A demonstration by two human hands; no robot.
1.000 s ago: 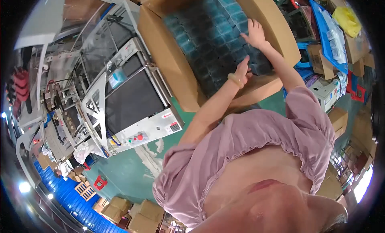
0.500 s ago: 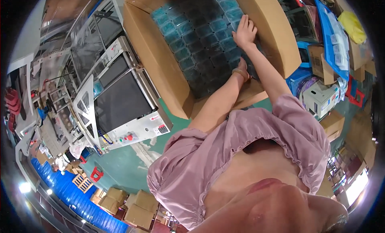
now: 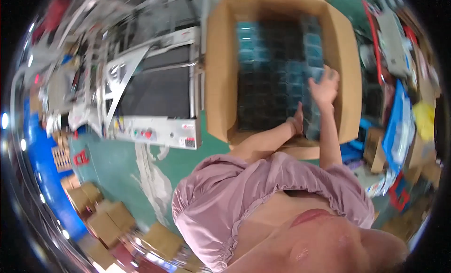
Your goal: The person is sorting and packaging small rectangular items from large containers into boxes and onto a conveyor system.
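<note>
A large open cardboard box (image 3: 221,71) stands in front of me. Inside lie rows of small clear-plastic packs (image 3: 270,92), some teal and some dark, blurred by motion. A separate-looking long row of packs (image 3: 312,52) runs along the box's right side. My right hand (image 3: 326,87) rests on this row near the right wall, fingers stretched out and thumb apart toward the left. Low in the box, my left hand (image 3: 297,119) is against the left side of the same row near its close end. Its thumb points up; its other fingers are mostly hidden.
Left of the box stands a machine with a dark conveyor belt (image 3: 159,87) and a control panel (image 3: 155,132). Crumpled white sheeting (image 3: 152,179) lies on the green floor. Cartons (image 3: 110,221) stand at lower left. Blue trays (image 3: 397,127) and a yellow bag (image 3: 425,120) are at right.
My view has turned, so the box now appears upright and farther right. Both hands remain inside at the right-hand row, the right one still spread.
</note>
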